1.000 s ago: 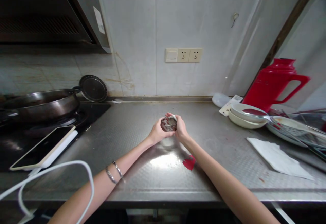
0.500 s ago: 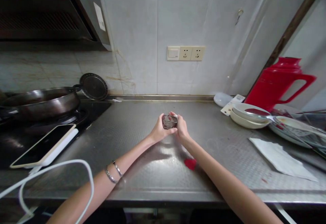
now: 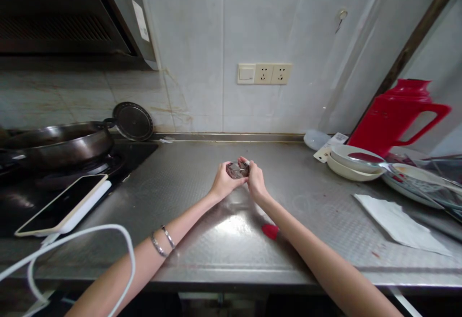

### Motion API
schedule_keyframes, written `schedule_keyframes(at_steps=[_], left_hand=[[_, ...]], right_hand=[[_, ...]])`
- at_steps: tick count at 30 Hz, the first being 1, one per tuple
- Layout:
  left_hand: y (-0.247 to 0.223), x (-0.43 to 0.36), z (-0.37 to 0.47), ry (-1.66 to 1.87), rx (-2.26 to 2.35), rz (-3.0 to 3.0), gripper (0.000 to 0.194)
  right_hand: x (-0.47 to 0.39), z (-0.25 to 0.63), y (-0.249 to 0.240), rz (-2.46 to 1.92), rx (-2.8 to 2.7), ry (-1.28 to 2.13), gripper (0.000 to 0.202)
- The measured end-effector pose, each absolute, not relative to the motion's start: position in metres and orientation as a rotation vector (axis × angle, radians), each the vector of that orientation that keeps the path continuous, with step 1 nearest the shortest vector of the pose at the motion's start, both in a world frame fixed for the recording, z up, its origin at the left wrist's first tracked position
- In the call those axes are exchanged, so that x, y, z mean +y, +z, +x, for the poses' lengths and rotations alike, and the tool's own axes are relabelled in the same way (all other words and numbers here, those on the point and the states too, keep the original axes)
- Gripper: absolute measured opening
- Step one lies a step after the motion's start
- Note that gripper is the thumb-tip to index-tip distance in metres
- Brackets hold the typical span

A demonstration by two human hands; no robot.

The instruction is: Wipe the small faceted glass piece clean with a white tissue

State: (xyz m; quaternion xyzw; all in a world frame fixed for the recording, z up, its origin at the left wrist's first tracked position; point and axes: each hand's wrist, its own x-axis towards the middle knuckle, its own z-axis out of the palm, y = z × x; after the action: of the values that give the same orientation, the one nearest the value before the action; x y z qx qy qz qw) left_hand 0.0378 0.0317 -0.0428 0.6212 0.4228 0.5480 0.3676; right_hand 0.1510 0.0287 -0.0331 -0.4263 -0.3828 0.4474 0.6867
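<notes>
A small, clear glass-like dish is held between both hands above the steel counter. My left hand wraps round its left side, with the thumb stretched along the near side. From the right, my right hand is closed at its edge, and something small and whitish shows by the fingertips. What lies inside the dish is too small to tell. Beside my right forearm a red object lies on the counter, partly hidden by the arm.
At the left are a pan on the stove, a round dark lid, a phone and a white cable. Stacked bowls, a red jug, plates and a white tissue stand or lie right.
Both hands have shifted slightly left with the dish, which has turned or tilted a little between them. The camera view has moved slightly.
</notes>
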Motion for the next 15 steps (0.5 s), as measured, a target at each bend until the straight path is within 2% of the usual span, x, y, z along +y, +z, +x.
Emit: schedule_keyframes(at_steps=[4, 10, 13, 15], left_hand=[[-0.042, 0.025, 0.042, 1.358, 1.048, 1.609, 0.083], [-0.044, 0.024, 0.043, 1.111, 0.703, 1.575, 0.108], [-0.044, 0.029, 0.041, 1.127, 0.759, 1.547, 0.105], [-0.043, 0.032, 0.039, 1.158, 0.814, 1.549, 0.094]], right_hand=[[0.029, 0.152, -0.034, -0.957, -0.837, 0.993, 0.039], [0.033, 0.163, -0.03, -0.961, -0.668, 1.184, 0.036], [0.037, 0.166, -0.03, -0.973, -0.724, 1.169, 0.035], [0.039, 0.165, -0.033, -0.971, -0.786, 1.117, 0.037]])
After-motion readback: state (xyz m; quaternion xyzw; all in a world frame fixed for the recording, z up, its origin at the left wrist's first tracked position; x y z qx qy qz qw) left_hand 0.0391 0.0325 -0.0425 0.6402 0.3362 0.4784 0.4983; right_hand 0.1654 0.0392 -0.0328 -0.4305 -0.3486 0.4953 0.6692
